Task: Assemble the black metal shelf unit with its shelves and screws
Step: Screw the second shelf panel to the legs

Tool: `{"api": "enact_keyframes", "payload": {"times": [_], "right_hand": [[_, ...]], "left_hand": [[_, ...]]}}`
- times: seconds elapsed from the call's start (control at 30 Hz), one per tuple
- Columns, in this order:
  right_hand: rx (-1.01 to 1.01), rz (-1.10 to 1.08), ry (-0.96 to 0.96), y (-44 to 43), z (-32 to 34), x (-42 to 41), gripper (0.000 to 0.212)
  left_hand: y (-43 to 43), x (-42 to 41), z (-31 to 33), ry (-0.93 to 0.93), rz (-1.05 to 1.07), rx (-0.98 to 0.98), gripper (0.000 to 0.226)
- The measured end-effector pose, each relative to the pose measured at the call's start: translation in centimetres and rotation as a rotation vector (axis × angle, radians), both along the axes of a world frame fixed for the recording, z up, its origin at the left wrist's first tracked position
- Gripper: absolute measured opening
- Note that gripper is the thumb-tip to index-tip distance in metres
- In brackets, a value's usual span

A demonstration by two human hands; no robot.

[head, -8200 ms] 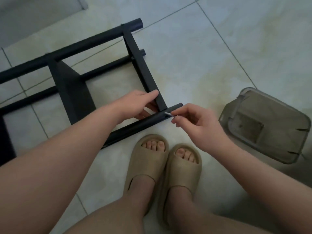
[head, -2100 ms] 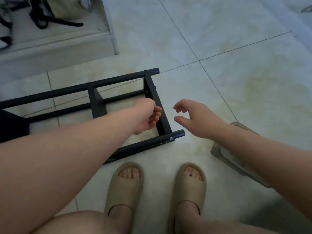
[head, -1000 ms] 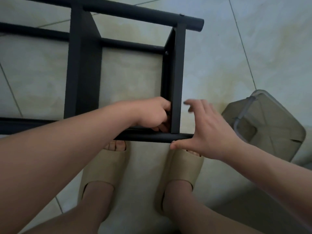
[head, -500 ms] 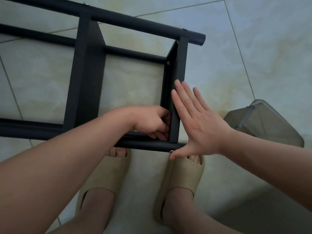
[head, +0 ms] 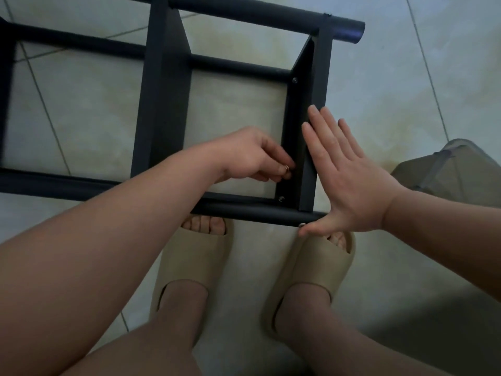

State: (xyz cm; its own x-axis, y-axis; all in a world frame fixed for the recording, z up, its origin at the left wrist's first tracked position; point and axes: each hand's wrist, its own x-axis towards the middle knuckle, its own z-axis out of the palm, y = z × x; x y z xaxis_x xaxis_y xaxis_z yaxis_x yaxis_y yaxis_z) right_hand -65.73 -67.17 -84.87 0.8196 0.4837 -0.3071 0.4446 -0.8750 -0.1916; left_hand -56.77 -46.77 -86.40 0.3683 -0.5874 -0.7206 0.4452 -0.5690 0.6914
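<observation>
the frame [head: 162, 104] lies on its side on the floor [head: 238, 109], and the likeliest trouble is at the end shelf [head: 320, 77]. if the push on it eases, it could swing off its hole in the near tube [head: 244, 211] and bind or cross-thread whatever is being fitted. smooth tile would also let the whole frame slide away under a one-sided shove. a small part, if there is one, could drop from the fingertips and roll off.

the right hand [head: 349, 185] is flat with straight fingers laid against the outer face of the end shelf, gripping nothing; its thumb touches the end of the near tube, just below the shelf's near corner. the left hand [head: 244, 156] is on the inner side of the end shelf, fingers curled with the tips at the panel, just above a seated screw [head: 281, 198]. there is a small glint there, but i cannot tell whether the hand pinches anything. so the end shelf stands between the two hands.
</observation>
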Motion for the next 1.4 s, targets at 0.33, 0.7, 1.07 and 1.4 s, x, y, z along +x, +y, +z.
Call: {"api": "enact_keyframes", "payload": {"times": [0.33, 0.7, 1.07, 1.4], "right_hand": [[0.047, 0.005, -0.026, -0.2, -0.4, -0.1, 0.142], [0.058, -0.006, -0.033, -0.1, -0.5, -0.1, 0.142], [0.057, -0.02, -0.03, 0.4, -0.5, 0.2, 0.144], [0.071, -0.025, -0.024, 0.5, -0.6, 0.2, 0.144]], "left_hand": [[0.0, 0.3, -0.5, 0.048, 0.004, -0.038, 0.018], [-1.0, -0.8, -1.4, 0.106, -0.083, 0.051, 0.01], [-2.3, -0.8, -1.9, 0.429, -0.184, 0.064, 0.02], [-2.6, 0.6, -2.4, 0.48, -0.331, 0.125, 0.013]]}}
